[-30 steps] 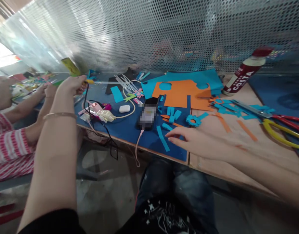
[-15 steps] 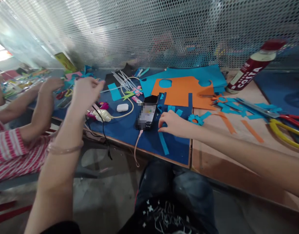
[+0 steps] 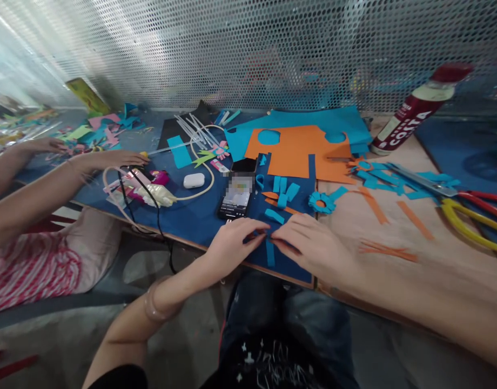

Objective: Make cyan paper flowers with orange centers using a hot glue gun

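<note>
Blue strip runs near-to-far; left hand, right hand on far end.

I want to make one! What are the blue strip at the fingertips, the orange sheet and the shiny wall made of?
Blue strip: matte craft foam or thick paper, flat, cleanly cut. Orange sheet: seemingly the same, with neat cut-out holes. Wall: probably perforated metal, silvery, glinting, full of small holes.

Bare left hand and right hand, bare forearms; thin bangle at the left wrist, black sleeve higher up. Dark blue jeans, black top printed with white stars and scribbles.
</note>
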A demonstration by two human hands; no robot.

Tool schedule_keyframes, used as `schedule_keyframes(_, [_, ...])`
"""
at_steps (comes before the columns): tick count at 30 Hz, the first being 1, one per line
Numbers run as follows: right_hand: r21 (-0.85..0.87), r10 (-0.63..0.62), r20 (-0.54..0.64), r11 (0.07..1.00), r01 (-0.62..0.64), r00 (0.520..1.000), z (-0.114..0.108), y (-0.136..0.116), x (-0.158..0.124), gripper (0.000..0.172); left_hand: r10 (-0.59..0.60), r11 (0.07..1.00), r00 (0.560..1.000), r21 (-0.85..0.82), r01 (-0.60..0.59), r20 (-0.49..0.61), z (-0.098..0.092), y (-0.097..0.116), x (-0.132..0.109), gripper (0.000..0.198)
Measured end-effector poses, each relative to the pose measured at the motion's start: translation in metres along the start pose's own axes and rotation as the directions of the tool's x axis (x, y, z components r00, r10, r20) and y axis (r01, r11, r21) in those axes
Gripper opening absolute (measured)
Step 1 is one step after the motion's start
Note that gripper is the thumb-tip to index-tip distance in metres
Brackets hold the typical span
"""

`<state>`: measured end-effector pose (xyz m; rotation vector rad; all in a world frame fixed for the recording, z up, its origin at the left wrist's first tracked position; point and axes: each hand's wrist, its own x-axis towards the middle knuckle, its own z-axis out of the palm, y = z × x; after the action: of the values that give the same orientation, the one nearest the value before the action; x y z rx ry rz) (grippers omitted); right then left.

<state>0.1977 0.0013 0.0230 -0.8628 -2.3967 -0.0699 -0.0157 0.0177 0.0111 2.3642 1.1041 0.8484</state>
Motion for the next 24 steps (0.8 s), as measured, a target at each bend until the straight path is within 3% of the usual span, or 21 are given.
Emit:
schedule_keyframes(6, [-0.023,-0.005,-0.09,1.0,0.003,0.996,0.0,-0.008,-0.01,0.015,0.086,0.996,0.996,0.03,-0.085,-0.028,0.002,0.002,-0.008,0.016])
schedule_keyframes(12, [0.103,0.17,-0.147,0.982,-0.155,0.974,0.001,-0.002,-0.013,0.014,0.022,0.999,1.0,-0.025,-0.023,-0.017,0.004,0.003,0.003,0.023])
schedule_keyframes(15, [0.243,0.342,-0.076,0.917,-0.315,0.937,-0.004,0.004,-0.015,0.014,-0.017,0.999,1.0,0.034,0.017,0.022,0.008,0.004,0.014,0.019])
schedule_keyframes(18, [0.349,0.492,0.063,0.804,-0.482,0.868,-0.009,0.012,-0.016,0.015,0.058,0.988,0.998,0.14,-0.062,0.032,0.014,0.004,0.024,0.018])
schedule_keyframes(21, [0.368,0.53,0.115,0.763,-0.531,0.84,-0.014,0.019,-0.02,0.016,0.192,0.956,0.98,0.215,-0.198,0.047,0.02,0.004,0.034,0.016])
schedule_keyframes(24, [0.346,0.513,0.123,0.78,-0.522,0.849,-0.017,0.024,-0.026,0.016,0.244,0.929,0.963,0.258,-0.266,0.115,0.024,0.002,0.043,0.014])
